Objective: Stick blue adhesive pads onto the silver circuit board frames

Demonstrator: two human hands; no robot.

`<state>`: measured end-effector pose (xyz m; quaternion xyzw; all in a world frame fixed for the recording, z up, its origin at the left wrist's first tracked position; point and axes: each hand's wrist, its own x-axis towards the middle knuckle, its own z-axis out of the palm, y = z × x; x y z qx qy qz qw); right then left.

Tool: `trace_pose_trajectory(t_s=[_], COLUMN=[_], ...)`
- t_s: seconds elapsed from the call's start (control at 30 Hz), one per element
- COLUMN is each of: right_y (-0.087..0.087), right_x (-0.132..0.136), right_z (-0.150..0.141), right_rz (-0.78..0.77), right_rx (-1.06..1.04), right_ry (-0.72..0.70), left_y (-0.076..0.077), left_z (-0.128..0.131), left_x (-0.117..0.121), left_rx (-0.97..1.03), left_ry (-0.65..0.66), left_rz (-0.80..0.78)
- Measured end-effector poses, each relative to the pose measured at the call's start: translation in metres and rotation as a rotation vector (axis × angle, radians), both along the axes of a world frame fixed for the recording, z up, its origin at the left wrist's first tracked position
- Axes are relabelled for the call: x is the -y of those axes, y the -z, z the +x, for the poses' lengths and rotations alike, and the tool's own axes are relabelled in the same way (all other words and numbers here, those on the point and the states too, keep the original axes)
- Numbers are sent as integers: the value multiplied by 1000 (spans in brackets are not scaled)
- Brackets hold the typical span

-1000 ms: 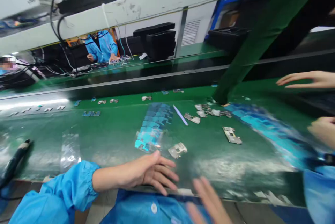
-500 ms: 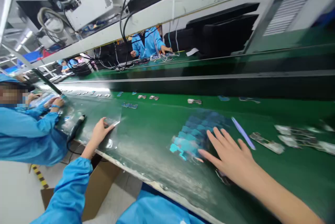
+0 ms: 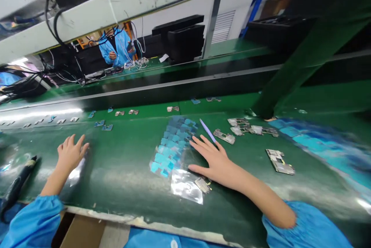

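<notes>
I'm peeking in on what's clearly an electronics factory floor, folks: a long green conveyor belt (image 3: 124,186) is stretching across the view, bare circuit boards (image 3: 279,161) are lying along it, a worker in a blue smock (image 3: 117,48) is standing at a parallel line opposite, and black cables (image 3: 50,4) are hanging overhead.

We wore a bright blue smock (image 3: 150,237) with a round white button (image 3: 174,244) at its front. Its loose left sleeve (image 3: 31,221) and right sleeve (image 3: 304,226) ended in soft gathered cuffs, and our left hand (image 3: 71,155) and right hand (image 3: 217,161) were bare.
</notes>
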<state>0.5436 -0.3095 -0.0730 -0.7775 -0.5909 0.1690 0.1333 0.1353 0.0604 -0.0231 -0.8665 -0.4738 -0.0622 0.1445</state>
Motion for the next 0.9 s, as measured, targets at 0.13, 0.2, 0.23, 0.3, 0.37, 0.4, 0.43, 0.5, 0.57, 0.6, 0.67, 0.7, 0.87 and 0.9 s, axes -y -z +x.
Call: trace_pose_trajectory(t_s=[0.13,0.2,0.23,0.3,0.37,0.4,0.43,0.5,0.57,0.6,0.67,0.7,0.87,0.9], right_y=[12,19,22,27,29,30,29,26,22,20,16,14,9,8], right_x=[-16,-21,-22,-19,-15,-13,-12,-11,-11,-11,-11,-11,-11,-11], right_z=[7,9,9,10,10,10,10,9,8,7,6,5,0,0], right_rz=[112,155,172,204,252,282,317,374,410,423,448,462,495,500], right_rx=[68,99,106,108,107,107,104,91,70,55,16,-9,-104,-121], right_ry=[79,77,78,96,131,145,152,141,105,88,75,81,137,148], left_y=[-6,6,13,28,38,41,43,43,42,42,39,36,3,-4], left_z=[103,156,179,213,227,228,225,211,192,181,160,150,144,155], left_x=[68,107,124,146,155,155,154,149,144,141,136,134,130,132], left_rx=[70,-6,-44,-106,-140,-148,-154,-148,-143,-141,-143,-146,-50,4], left_ry=[570,872,973,1082,1103,1099,1094,1066,1022,987,897,848,656,668], left_rz=[-148,-366,-439,-507,-497,-481,-465,-437,-422,-416,-412,-413,-356,-362])
